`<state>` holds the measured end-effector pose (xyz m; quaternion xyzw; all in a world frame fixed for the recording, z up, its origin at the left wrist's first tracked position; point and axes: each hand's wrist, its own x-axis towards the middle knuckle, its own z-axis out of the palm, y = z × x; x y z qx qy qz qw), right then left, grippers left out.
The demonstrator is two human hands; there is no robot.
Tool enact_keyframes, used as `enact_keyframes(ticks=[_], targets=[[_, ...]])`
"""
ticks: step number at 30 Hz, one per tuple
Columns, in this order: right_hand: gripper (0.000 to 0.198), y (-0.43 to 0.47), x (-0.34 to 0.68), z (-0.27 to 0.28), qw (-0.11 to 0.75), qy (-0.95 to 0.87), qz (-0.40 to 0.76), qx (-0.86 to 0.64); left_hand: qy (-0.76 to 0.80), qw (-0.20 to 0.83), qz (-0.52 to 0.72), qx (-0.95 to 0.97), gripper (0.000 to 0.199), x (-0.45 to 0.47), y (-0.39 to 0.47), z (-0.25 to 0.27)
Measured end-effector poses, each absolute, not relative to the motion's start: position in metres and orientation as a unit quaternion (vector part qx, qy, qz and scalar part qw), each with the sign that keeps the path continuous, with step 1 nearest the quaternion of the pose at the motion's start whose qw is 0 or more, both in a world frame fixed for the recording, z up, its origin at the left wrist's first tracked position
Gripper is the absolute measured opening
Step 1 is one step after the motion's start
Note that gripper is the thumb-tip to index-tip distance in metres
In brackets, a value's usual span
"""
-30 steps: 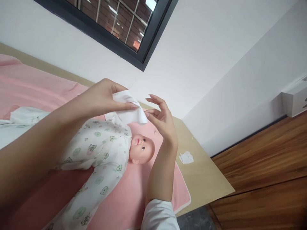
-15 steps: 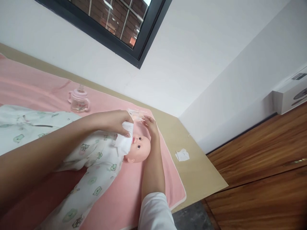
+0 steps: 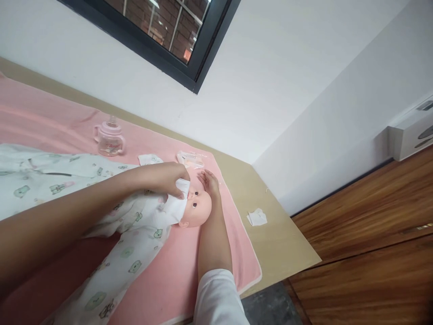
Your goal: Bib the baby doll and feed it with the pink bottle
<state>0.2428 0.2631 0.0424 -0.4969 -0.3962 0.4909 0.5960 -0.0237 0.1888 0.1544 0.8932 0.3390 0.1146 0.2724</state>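
Note:
A baby doll in a white sleepsuit with green animal prints lies on its back, head toward the right. My left hand reaches over its chest and pinches a white tissue between thumb and fingers. The tissue covers the doll's chin and neck, just below the mouth. My right hand is beside the head, palm inward and fingers loosely spread, holding nothing. My right forearm runs along the top of the doll's head. A clear packet lies beyond the right fingertips.
A pink-lidded baby bottle stands on the pink blanket at the back left. A crumpled white tissue lies on the wooden tabletop to the right. The wall and a dark window frame rise behind; wood-grained drawers stand at right.
My right fingers have drawn back from the packet, which now shows fully. The left hand and tissue have shifted slightly at the doll's chin. The doll's far cuff has come into sight.

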Motion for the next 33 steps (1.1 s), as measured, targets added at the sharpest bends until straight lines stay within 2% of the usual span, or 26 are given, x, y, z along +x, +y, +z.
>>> enact_keyframes(ticks=[15, 22, 33], targets=[[0.034, 0.275, 0.252, 0.029, 0.629, -0.358, 0.521, -0.453, 0.354, 0.285, 0.093, 0.886, 0.016, -0.020, 0.177, 0.159], [0.025, 0.277, 0.254, 0.027, 0.603, -0.398, 0.490, -0.486, 0.345, 0.271, 0.090, 0.894, 0.012, -0.022, 0.180, 0.159], [0.023, 0.283, 0.256, 0.021, 0.622, -0.377, 0.498, -0.472, 0.357, 0.226, 0.079, 0.903, 0.015, -0.022, 0.189, 0.152]])
